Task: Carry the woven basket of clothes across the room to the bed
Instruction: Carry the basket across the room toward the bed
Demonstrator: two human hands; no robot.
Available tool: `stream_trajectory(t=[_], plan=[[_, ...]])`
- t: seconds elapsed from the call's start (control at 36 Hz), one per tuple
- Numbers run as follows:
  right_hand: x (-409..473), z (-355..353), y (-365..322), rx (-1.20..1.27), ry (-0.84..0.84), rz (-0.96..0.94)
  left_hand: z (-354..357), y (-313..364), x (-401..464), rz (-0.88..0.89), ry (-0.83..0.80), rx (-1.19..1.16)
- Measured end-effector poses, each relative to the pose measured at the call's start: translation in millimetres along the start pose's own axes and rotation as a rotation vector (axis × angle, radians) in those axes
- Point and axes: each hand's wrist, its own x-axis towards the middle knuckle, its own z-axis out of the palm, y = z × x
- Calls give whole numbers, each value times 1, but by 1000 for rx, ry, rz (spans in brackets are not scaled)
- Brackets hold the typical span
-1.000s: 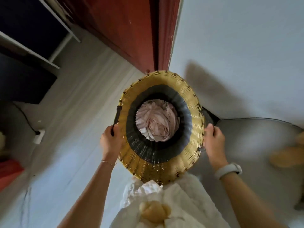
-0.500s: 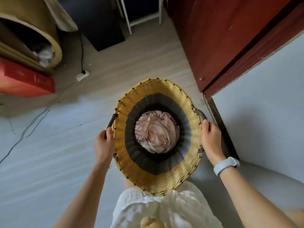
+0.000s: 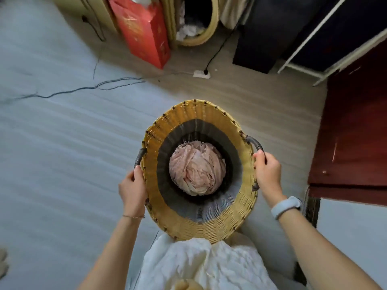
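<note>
Head view: the woven basket is held in the air over the floor, close against the person's front, pink clothes bunched at its bottom, left hand and right hand each with fingers curled tight round a dark side handle.

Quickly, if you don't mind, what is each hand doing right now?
Left hand: closed on the basket's left handle.
Right hand: closed on the right handle.
</note>
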Motion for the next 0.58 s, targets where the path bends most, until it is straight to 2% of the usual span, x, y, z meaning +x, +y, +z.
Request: stream_trajectory(t=[0.25,0.58], plan=[[2,154,-129,-103,-281,-171,-110,-19,79,-194,278,-221],[4,340,-282,-148,-611,-413,-202,-1,162,-403,654,-564]])
